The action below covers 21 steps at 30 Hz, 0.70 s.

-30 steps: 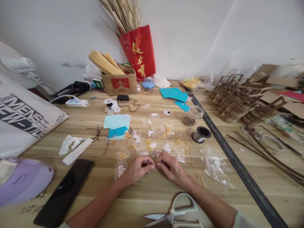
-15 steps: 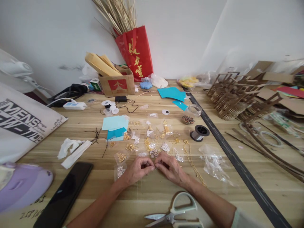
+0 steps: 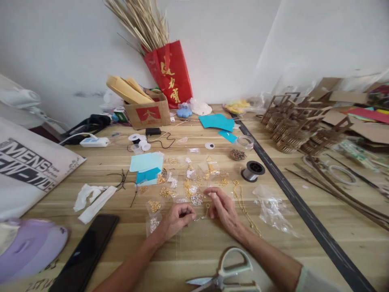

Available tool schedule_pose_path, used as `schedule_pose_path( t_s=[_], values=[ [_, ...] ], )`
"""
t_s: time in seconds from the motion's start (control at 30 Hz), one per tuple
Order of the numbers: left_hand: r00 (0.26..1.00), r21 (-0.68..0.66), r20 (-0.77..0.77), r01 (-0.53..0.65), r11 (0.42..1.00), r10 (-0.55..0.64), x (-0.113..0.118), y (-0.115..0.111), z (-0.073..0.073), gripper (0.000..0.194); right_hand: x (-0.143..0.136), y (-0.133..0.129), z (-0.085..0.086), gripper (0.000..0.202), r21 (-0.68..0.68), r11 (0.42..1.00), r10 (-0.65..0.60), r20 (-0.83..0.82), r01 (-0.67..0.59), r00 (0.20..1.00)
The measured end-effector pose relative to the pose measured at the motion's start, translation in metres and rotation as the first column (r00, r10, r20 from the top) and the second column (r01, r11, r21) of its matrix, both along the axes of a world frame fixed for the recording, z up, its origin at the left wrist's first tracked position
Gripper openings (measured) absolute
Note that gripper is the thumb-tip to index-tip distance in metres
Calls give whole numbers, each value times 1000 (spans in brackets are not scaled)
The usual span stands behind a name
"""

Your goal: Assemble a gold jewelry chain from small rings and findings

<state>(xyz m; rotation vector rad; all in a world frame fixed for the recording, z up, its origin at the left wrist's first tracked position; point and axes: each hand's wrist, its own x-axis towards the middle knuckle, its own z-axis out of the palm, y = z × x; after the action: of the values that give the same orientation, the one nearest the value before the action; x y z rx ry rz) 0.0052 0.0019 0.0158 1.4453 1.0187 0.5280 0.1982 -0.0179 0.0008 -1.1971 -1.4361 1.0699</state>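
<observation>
Silver chain [image 3: 201,218] goes sideways from the left hand [image 3: 178,219], which pinches one end. Its ring [image 3: 208,206] is nearer the bent right hand [image 3: 224,209]; I can't tell if that one pinches anything.

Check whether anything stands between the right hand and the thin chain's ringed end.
Nothing visible does; only a narrow gap separates the right hand from the chain. The left hand seems to pinch its other end; silver pieces lie beyond it.

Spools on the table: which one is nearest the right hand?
The black-flanged spool, in front of the clear jar. Dark flanges and grey winding set it apart from the small white spools by the black adapter.
</observation>
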Motion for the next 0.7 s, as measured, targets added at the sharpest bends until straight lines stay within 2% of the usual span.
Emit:
schedule_pose_path(
  t_s=[0.07,0.13,0.2,0.27,0.37,0.43,0.53,0.7],
  values=[
    [1000,-14,3,-14,1000,14,0,0,-2,23,2,0,5,32,6,997,-80,-23,80,997],
    [999,-19,13,-32,999,33,0,0,-6,25,4,-1,9,25,146,980,-136,10,133,991],
    [998,-14,33,-45,999,45,0,0,-10,27,5,-4,11,18,339,936,-140,104,97,985],
    [998,-2,50,-47,999,47,1,0,-13,28,6,-6,11,15,459,888,-96,245,-28,965],
    [997,11,44,-59,998,58,2,-1,-13,29,6,-7,8,17,442,867,22,426,-229,905],
    [997,20,30,-73,997,72,2,-1,-11,29,5,-5,5,18,392,867,83,495,-307,865],
    [997,38,21,-77,996,76,4,-1,-9,27,4,-2,2,14,373,855,106,554,-360,826],
    [997,81,-18,-72,994,73,4,-2,-11,24,3,0,-1,12,399,827,107,579,-396,808]
  ],
)
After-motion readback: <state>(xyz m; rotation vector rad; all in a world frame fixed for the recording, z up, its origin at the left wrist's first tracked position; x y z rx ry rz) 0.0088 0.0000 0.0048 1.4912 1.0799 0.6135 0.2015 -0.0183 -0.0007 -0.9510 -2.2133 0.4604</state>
